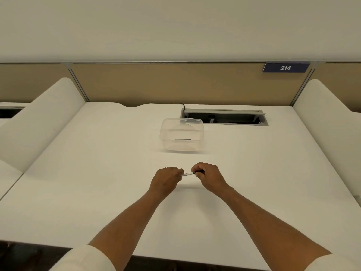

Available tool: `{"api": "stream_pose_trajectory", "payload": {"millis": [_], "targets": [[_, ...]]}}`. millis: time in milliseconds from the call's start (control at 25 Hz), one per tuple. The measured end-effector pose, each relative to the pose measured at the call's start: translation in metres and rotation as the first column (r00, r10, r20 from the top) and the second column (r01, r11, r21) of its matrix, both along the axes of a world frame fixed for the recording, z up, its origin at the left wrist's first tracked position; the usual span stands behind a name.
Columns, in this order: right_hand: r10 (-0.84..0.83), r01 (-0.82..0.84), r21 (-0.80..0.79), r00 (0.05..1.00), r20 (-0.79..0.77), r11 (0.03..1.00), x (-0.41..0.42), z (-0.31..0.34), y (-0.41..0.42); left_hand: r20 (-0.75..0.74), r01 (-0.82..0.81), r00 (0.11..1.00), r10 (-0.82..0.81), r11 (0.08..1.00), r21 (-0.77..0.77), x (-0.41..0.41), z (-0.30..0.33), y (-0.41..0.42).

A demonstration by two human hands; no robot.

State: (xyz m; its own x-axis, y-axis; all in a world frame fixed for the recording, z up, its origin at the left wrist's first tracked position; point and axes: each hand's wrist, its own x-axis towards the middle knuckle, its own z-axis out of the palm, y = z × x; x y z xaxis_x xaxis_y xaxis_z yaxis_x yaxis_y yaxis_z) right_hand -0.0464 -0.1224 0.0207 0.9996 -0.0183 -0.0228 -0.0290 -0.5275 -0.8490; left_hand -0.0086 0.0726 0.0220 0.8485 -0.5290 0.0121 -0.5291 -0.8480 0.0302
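Both my hands hold a thin pen (188,174) level above the white desk (97,182), near its middle. My left hand (167,179) pinches the pen's pale left end. My right hand (209,178) grips the dark right end with curled fingers. Only a short stretch of the pen shows between the hands. Farther back stands a clear plastic container (182,134), open at the top, with a thin dark stick-like item (182,139) lying inside it.
An open cable tray (224,116) with a raised grey flap is set into the desk at the back right. A tan partition (166,83) with a blue sign reading 214 (285,67) closes the far side. White side dividers (39,122) flank the desk.
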Motion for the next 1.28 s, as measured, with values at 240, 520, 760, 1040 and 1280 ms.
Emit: {"api": "stream_pose_trajectory", "payload": {"millis": [240,520,760,1040,1280], "targets": [[-0.035,0.037,0.084,0.999,-0.029,0.996,-0.002,0.000,-0.004,0.005,-0.024,1.000,0.025,0.999,-0.021,-0.001,0.001,0.003],[-0.093,0.097,0.089,0.994,-0.053,0.991,-0.002,-0.001,-0.006,-0.008,-0.030,1.000,0.030,0.999,-0.029,-0.002,0.002,0.001],[-0.064,0.071,0.122,0.996,-0.061,0.990,-0.004,0.000,-0.003,-0.016,-0.002,1.000,0.002,1.000,-0.027,-0.004,0.005,-0.007],[-0.076,0.087,0.136,0.994,-0.080,0.987,-0.004,-0.001,-0.011,-0.018,-0.007,1.000,0.007,1.000,-0.030,-0.003,0.006,-0.004],[-0.052,0.057,0.084,0.997,-0.062,0.995,0.001,0.000,-0.007,-0.019,0.014,1.000,-0.014,1.000,-0.027,-0.001,0.009,-0.006]]}}
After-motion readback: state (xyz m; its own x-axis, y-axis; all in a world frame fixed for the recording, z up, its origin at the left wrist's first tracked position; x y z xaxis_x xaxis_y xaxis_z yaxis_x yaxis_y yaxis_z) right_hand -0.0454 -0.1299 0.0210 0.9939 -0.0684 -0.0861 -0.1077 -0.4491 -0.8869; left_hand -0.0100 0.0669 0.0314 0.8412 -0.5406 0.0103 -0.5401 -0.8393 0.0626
